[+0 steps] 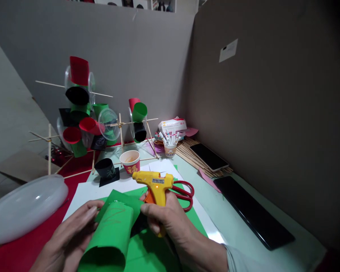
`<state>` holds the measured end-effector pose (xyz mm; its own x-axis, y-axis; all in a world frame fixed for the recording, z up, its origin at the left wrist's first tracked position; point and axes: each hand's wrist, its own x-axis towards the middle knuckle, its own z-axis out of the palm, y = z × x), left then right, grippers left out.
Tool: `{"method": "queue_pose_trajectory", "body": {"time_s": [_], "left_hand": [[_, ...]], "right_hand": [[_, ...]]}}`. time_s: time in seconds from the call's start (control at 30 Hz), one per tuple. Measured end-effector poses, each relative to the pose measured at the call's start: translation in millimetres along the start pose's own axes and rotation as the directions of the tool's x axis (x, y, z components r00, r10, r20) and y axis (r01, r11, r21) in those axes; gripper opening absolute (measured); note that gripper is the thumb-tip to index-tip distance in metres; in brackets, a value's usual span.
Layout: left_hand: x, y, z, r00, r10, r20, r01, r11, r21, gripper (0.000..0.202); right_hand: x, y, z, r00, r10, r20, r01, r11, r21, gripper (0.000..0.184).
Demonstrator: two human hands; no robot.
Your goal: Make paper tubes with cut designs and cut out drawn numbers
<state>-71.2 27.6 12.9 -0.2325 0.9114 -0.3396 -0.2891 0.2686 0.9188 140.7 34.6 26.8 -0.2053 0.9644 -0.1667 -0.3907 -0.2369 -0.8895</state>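
My right hand [170, 215] is closed round the handle of a yellow glue gun [157, 185] with an orange trigger and a small lit light. Its nozzle points left, above a green paper tube [110, 226] that lies on its side with an open end toward me. A shiny patch shows at the tube's far end, where it meets a flat green piece [124, 200]. My left hand [70, 234] holds the tube from its left side; some fingertips are hidden behind it. Red-handled scissors [184, 194] rest just behind my right hand.
Green sheets [158, 245] and white paper cover the table's middle. Behind stand a red paper cup [130, 161], a black paper cup [104, 168], a cup of markers [170, 147] and stick frames with paper tubes [78, 147]. A balloon [25, 207] is left; a black slab [252, 211] and phone [209, 156] lie right.
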Motion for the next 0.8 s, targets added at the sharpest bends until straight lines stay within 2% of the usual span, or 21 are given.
{"method": "queue_pose_trajectory", "body": {"time_s": [0.1, 0.27, 0.43, 0.5, 0.6, 0.7, 0.73, 0.8], "left_hand": [[-2.5, 7.5, 5.3, 1.0, -0.01, 0.026, 0.01, 1.0, 0.013, 0.039], [-1.5, 22.5, 7.9, 0.998, -0.055, -0.018, 0.057, 0.984, 0.17, 0.048], [4.8, 19.6, -3.4, 0.995, 0.054, 0.079, -0.074, 0.96, 0.27, 0.051], [9.6, 16.4, -10.0, 0.997, -0.015, 0.074, -0.01, 0.942, 0.336, 0.05], [11.4, 14.7, -14.4, 0.995, 0.05, 0.089, -0.084, 0.899, 0.43, 0.05], [2.1, 15.0, -8.0, 0.975, 0.202, 0.087, -0.22, 0.866, 0.449, 0.043], [-1.5, 14.9, -4.9, 0.961, 0.265, 0.084, -0.274, 0.854, 0.441, 0.039], [-5.7, 13.8, -1.1, 0.945, 0.325, 0.037, -0.309, 0.849, 0.428, 0.04]], "right_hand": [[-0.6, 1.9, 0.9, 0.999, 0.022, 0.025, -0.021, 0.999, -0.026, 0.027], [-0.6, 2.5, 0.7, 0.997, 0.038, 0.06, -0.034, 0.997, -0.069, 0.024], [1.5, 2.5, -1.6, 0.997, 0.022, 0.076, -0.014, 0.994, -0.111, 0.022], [1.7, 3.1, -2.0, 0.996, 0.02, 0.083, -0.01, 0.993, -0.122, 0.022], [0.8, 2.8, -2.7, 0.998, 0.011, 0.066, -0.002, 0.992, -0.126, 0.025], [-2.2, -0.8, -6.9, 0.999, -0.052, -0.013, 0.049, 0.986, -0.156, 0.034], [-4.0, -2.8, -9.8, 0.996, -0.088, -0.017, 0.083, 0.981, -0.177, 0.036], [-9.4, -7.1, -17.9, 0.99, -0.139, 0.04, 0.144, 0.961, -0.237, 0.037]]}}
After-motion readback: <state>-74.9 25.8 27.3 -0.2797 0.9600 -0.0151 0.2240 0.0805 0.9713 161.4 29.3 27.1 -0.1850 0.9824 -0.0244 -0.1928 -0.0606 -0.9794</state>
